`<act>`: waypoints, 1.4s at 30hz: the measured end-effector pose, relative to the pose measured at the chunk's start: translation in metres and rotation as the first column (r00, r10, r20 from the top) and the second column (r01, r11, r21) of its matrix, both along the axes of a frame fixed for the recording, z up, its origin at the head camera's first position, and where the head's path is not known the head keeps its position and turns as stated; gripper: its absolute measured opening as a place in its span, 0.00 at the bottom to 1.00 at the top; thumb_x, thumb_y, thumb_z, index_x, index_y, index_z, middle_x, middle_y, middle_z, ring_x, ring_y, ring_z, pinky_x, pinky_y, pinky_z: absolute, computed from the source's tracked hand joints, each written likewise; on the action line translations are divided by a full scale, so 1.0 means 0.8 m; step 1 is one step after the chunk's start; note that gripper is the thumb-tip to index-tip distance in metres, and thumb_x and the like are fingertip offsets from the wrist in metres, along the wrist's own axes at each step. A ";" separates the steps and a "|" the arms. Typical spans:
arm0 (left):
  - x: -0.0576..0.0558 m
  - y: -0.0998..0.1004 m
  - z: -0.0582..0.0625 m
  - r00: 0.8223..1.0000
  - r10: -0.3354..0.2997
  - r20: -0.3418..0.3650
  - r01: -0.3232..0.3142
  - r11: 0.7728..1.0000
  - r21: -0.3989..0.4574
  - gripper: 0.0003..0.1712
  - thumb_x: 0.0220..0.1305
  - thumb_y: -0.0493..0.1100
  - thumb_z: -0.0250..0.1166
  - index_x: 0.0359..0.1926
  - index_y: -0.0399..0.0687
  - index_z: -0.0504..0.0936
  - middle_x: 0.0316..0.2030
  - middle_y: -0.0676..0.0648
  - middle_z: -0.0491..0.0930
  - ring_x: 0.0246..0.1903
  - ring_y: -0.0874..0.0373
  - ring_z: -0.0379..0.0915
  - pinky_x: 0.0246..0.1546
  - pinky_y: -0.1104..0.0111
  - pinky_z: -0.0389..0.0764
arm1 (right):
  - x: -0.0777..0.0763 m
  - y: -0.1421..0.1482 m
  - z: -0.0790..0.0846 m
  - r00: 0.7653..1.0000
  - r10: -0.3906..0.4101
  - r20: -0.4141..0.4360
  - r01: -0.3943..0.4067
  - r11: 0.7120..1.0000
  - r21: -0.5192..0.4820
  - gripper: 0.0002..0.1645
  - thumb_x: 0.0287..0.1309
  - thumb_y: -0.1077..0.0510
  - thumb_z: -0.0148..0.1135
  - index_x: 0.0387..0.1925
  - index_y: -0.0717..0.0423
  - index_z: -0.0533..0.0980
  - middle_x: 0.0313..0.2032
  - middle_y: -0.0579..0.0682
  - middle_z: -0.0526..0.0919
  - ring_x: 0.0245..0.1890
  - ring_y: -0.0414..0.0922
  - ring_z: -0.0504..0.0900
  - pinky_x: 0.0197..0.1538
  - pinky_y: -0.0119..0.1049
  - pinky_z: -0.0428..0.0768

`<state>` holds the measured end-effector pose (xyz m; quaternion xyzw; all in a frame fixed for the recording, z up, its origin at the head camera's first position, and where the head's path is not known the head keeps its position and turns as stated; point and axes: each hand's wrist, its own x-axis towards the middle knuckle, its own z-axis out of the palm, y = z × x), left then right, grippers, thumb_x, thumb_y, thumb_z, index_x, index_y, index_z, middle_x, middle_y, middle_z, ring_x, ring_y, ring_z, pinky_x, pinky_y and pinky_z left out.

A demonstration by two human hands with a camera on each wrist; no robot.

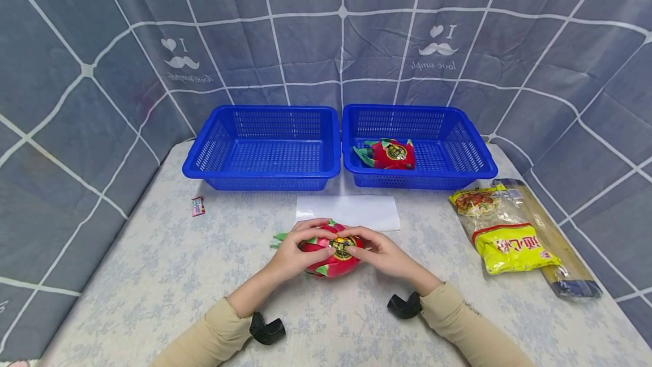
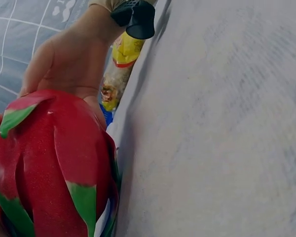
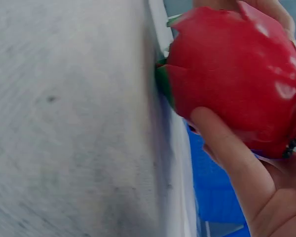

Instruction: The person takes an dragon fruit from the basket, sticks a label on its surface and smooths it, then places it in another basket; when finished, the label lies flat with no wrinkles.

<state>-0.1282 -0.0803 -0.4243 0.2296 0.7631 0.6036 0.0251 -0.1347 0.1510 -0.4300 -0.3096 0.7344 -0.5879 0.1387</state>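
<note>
A red dragon fruit (image 1: 328, 268) with green scale tips lies on its side on the patterned tablecloth, its green leafy end to the left. My left hand (image 1: 295, 249) holds it from the left and my right hand (image 1: 382, 251) from the right. Both thumbs lie on the black and gold round label (image 1: 342, 248). In the left wrist view the dragon fruit (image 2: 49, 163) fills the lower left corner. The right wrist view shows the dragon fruit (image 3: 232, 79) with a thumb against its red skin. Parts of the fingers are hidden behind it.
At the back stand two blue baskets side by side: the left basket (image 1: 262, 174) and the right basket (image 1: 423, 175), where another dragon fruit (image 1: 392, 154) lies. A white sheet (image 1: 351, 208) lies before them. A small pink packet (image 1: 198, 206) is left; yellow-clear food bags (image 1: 509, 237) lie right.
</note>
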 end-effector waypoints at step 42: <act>-0.061 0.007 0.040 0.996 0.085 0.012 -0.085 0.990 0.114 0.19 0.67 0.36 0.56 0.57 0.35 0.71 0.49 0.35 0.77 0.51 0.46 0.73 0.51 0.66 0.72 | -0.068 0.193 0.136 0.984 -0.179 0.002 0.163 0.892 -0.421 0.27 0.58 0.79 0.49 0.56 0.59 0.76 0.51 0.50 0.80 0.42 0.42 0.81 0.39 0.32 0.81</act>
